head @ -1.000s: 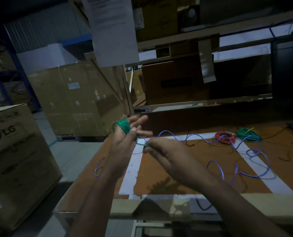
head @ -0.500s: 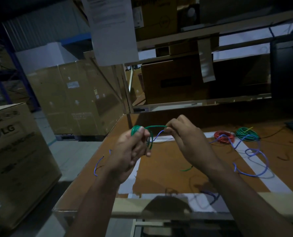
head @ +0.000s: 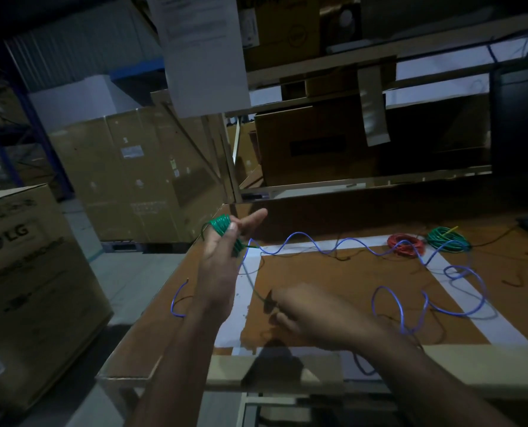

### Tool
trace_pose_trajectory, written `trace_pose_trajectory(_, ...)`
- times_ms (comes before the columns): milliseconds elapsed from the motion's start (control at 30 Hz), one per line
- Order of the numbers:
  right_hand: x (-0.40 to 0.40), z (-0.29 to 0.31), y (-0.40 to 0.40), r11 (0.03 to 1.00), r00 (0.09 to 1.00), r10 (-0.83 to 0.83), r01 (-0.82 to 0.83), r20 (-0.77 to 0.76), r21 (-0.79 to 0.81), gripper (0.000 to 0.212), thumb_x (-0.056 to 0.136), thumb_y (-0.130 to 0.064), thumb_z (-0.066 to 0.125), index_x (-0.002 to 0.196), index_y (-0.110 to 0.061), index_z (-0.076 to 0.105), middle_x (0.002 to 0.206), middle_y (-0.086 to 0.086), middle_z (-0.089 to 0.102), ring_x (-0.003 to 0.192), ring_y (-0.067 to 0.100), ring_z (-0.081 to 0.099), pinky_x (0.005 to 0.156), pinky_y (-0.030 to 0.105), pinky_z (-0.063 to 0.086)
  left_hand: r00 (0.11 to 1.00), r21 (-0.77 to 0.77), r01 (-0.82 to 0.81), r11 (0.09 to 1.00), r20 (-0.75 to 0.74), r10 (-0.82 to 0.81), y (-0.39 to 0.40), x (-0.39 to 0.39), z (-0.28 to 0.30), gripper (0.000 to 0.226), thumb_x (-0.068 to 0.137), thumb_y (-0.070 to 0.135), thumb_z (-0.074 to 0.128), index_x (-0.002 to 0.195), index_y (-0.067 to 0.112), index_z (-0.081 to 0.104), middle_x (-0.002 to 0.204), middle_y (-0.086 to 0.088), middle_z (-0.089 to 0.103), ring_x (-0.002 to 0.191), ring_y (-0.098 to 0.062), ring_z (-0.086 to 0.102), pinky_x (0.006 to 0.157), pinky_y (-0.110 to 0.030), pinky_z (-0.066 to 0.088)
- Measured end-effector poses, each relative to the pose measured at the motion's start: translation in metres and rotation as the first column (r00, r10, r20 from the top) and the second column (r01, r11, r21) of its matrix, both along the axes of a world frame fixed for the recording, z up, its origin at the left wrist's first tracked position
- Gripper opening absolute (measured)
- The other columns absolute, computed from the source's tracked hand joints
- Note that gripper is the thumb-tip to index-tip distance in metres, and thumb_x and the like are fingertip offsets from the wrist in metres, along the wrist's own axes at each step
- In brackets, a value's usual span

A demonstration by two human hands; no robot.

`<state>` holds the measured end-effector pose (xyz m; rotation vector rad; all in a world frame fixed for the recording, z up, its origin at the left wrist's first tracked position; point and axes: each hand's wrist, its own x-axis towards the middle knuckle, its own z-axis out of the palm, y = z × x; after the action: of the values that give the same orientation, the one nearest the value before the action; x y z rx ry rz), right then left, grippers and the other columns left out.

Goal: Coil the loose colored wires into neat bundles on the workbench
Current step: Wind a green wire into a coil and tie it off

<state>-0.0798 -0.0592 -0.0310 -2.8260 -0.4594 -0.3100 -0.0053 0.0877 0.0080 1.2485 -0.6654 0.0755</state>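
My left hand (head: 221,266) is raised over the left edge of the workbench (head: 333,282), with a green wire (head: 222,226) wound in several turns round its fingers. A thin strand of that wire runs down to my right hand (head: 306,315), which pinches it low over the bench. A long loose blue wire (head: 410,260) snakes across the bench top. Far right lie a red coil (head: 406,245) and a green coil (head: 447,238).
White tape strips (head: 478,309) frame a brown patch of the bench. Large cardboard boxes (head: 133,177) stand on the floor to the left, one marked LG (head: 25,272). Shelving with boxes (head: 318,143) rises behind the bench. A paper sheet (head: 201,50) hangs overhead. A dark monitor (head: 518,118) stands at right.
My right hand has dropped from beside the left hand down toward the bench, drawing the green strand with it. My left hand has opened its thumb outward.
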Motion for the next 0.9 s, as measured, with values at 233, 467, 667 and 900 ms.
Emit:
trace_pose_trajectory(233,-0.019,0.027,0.005,0.949,0.962,0.062,-0.140,0.267,0.284,0.019,0.105,-0.038,0.043,0.098,-0.030,0.058,0.091,-0.012,0.065,0.083,0.011,0.058,0.072,0.043,0.050,0.988,0.282,-0.094,0.955,0.148,0.053,0.001,-0.005,-0.010,0.025,0.113,0.018,0.032,0.118,0.002,0.051,0.107,-0.007,0.078,0.112,-0.018,0.070,0.105,-0.041,0.044)
trace_pose_trajectory(467,-0.015,0.027,-0.007,0.813,0.793,-0.270,-0.116,0.546,0.570,0.016,0.103,-0.026,0.056,0.114,-0.018,0.064,0.102,-0.009,0.058,0.087,0.000,0.054,0.068,0.014,0.043,0.996,0.067,0.032,0.997,-0.090,-0.026,0.001,0.000,-0.008,0.021,0.111,0.016,0.037,0.107,0.006,0.056,0.082,-0.013,0.073,0.094,-0.030,0.072,0.108,-0.045,0.049)
trace_pose_trajectory(667,-0.001,0.020,-0.018,0.865,0.735,-0.420,0.145,0.533,0.481,0.058,0.098,-0.028,0.063,0.151,-0.023,0.039,0.137,-0.006,0.040,0.100,0.002,0.052,0.066,0.015,0.042,0.993,0.039,0.104,0.994,-0.068,-0.101,0.001,-0.009,-0.004,0.022,0.110,0.013,0.036,0.103,0.005,0.056,0.061,-0.010,0.057,0.065,-0.028,0.061,0.086,-0.035,0.057)
trace_pose_trajectory(900,0.013,0.001,-0.030,0.849,0.719,-0.522,0.388,0.460,0.358,0.037,0.101,-0.026,0.059,0.138,-0.023,0.058,0.127,-0.003,0.062,0.116,0.018,0.049,0.083,0.031,0.046,0.944,-0.153,0.244,0.958,-0.189,-0.271,0.003,-0.014,0.002,0.021,0.108,0.016,0.037,0.101,0.004,0.054,0.062,-0.006,0.057,0.060,-0.022,0.062,0.095,-0.043,0.055)
